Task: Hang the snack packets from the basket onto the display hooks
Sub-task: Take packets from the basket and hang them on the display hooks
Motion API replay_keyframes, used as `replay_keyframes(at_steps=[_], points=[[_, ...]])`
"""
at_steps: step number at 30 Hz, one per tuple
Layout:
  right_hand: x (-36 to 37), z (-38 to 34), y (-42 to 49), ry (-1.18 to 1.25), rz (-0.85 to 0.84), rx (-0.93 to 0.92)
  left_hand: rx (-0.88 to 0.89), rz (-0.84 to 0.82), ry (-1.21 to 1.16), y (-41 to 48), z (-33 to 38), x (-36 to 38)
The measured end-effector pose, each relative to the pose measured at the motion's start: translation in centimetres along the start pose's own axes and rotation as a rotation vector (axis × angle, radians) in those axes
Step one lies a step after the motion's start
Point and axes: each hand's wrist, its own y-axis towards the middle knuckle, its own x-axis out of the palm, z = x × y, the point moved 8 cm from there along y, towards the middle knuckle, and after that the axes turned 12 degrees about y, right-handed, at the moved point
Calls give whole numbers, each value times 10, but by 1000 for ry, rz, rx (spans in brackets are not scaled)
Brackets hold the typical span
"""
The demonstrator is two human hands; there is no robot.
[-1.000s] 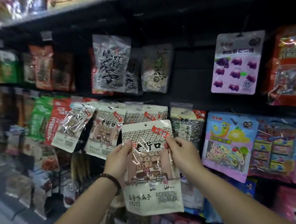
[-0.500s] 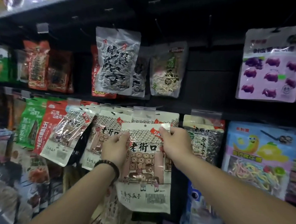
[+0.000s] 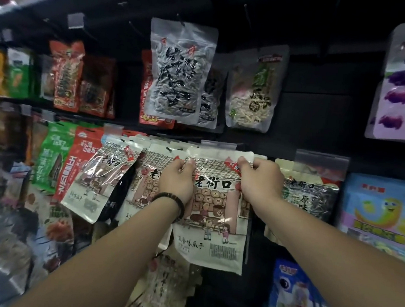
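Far left of the grip: a green plastic snack packet (image 3: 51, 155) and a red plastic snack packet (image 3: 78, 160) hang side by side.
Just left of the grip: a tilted cream packet (image 3: 98, 180) hangs.
Left hand (image 3: 177, 180): grip clamped on the held packet's top left edge.
Between the grips: a flat cream plastic snack packet (image 3: 213, 229) with an old shop drawn on it, its top just under a clear plastic tag (image 3: 218, 144).
Right hand (image 3: 259, 182): grip pinches the top right corner.
Right of the grip: a dark seed packet (image 3: 309, 199) hangs.

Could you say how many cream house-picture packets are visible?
3: held packet between left hand and right hand, second packet behind it, tilted packet leftmost; more may be hidden.
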Motion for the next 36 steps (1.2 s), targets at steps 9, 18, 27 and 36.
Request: replay_keyframes(at_steps=[9, 18, 27, 36], points=[[-6, 2, -4, -31, 36, 8, -27, 4, 55, 7, -6, 6], [-12, 8, 5, -148, 13, 21, -83, 14, 247, 19, -1, 10], [-38, -5, -6, -486, -154, -90, -60, 148, 308, 11, 8, 8], [-115, 18, -113, -643, -584, -30, 154, 114, 820, -91, 25, 5]])
